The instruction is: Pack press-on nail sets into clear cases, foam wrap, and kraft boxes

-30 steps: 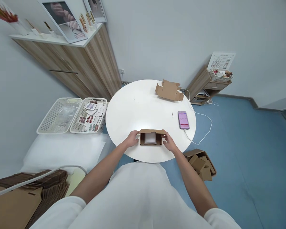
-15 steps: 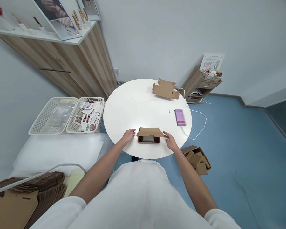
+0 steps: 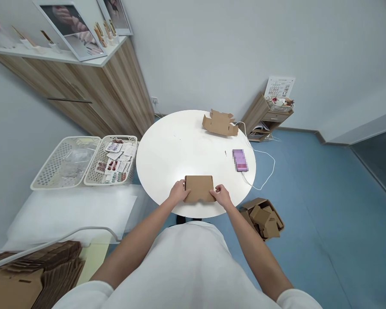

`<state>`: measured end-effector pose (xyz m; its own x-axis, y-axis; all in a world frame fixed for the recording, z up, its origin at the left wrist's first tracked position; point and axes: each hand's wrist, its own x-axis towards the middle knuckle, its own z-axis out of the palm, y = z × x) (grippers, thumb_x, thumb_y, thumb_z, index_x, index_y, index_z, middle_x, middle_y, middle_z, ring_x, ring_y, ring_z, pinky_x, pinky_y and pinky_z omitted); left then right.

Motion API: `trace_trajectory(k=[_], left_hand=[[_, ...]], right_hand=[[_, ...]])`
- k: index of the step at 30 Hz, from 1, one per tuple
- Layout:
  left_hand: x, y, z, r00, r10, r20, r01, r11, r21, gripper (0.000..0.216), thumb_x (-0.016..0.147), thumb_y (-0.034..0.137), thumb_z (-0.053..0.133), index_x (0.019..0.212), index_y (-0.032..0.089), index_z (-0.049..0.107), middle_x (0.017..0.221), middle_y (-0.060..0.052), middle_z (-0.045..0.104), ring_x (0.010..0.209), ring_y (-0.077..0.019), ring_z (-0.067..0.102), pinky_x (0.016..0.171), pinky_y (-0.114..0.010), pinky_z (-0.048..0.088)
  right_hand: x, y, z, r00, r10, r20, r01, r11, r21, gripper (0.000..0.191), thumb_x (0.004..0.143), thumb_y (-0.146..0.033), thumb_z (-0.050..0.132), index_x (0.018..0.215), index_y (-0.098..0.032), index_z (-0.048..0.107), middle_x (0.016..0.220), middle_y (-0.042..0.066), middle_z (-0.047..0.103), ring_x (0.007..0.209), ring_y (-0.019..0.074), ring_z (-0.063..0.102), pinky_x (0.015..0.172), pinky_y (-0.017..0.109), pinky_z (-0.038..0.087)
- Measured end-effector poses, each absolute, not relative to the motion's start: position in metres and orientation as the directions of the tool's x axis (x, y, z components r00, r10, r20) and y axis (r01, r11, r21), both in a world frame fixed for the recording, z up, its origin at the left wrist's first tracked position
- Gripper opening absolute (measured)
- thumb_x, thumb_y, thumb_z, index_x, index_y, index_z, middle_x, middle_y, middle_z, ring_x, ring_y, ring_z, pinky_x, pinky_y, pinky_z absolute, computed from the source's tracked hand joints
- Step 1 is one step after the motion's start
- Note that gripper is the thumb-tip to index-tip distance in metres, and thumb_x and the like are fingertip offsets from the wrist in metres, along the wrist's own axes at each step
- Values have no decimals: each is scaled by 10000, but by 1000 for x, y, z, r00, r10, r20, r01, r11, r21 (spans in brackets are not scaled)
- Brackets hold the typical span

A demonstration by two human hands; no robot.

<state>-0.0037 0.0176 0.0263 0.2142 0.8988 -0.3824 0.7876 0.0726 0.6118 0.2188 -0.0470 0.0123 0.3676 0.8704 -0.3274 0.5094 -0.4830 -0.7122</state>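
A small brown cardboard box (image 3: pixel 199 187) lies near the front edge of the round white table (image 3: pixel 161 154), its lid down over the top. My left hand (image 3: pixel 179 191) grips the box's left side, thumb on the lid and fingers along the side. At the opposite end, my right hand (image 3: pixel 221 195) holds the right front corner with its thumb on top. What the box contains is hidden under the lid.
An unfolded cardboard blank (image 3: pixel 220 123) and a purple phone (image 3: pixel 240 160) on a white cable lie on the table. Two white baskets (image 3: pixel 85 176) stand left, one with cards. A carton of folded boxes (image 3: pixel 244 214) is on the floor; stacked flat cardboard (image 3: pixel 19 285) sits lower left.
The box lid has swung down from partly raised to closed. Both hands, apart from the box's body before, now hold its two sides. The whole view has shifted slightly.
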Motion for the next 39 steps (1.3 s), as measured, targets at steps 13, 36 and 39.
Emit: trace_trajectory(k=[13,36,39], left_hand=[[-15,-21,1,216,950,-226,694,13,720,433,756,274,473,1177,178,434,1198,-92,509,1118,-201,470,935,-319,362],[10,40,54,201,954,-223,852,-58,521,224,799,342,415,855,169,546,817,-68,511,747,-193,531,614,-274,402],[9,35,53,211,962,-175,807,-70,586,259,779,295,450,982,167,547,776,-46,523,750,-188,527,650,-281,405]], right_hand=[[216,-75,3,197,956,-219,622,-294,-726,443,670,-367,554,1070,-207,452,1086,76,551,1030,220,510,865,360,402],[240,23,69,24,937,-349,739,-252,-625,455,836,-486,246,492,-205,345,535,12,442,515,140,412,511,256,277],[242,21,66,13,938,-346,699,-256,-668,454,814,-519,282,497,-203,357,529,3,433,517,135,398,509,253,271]])
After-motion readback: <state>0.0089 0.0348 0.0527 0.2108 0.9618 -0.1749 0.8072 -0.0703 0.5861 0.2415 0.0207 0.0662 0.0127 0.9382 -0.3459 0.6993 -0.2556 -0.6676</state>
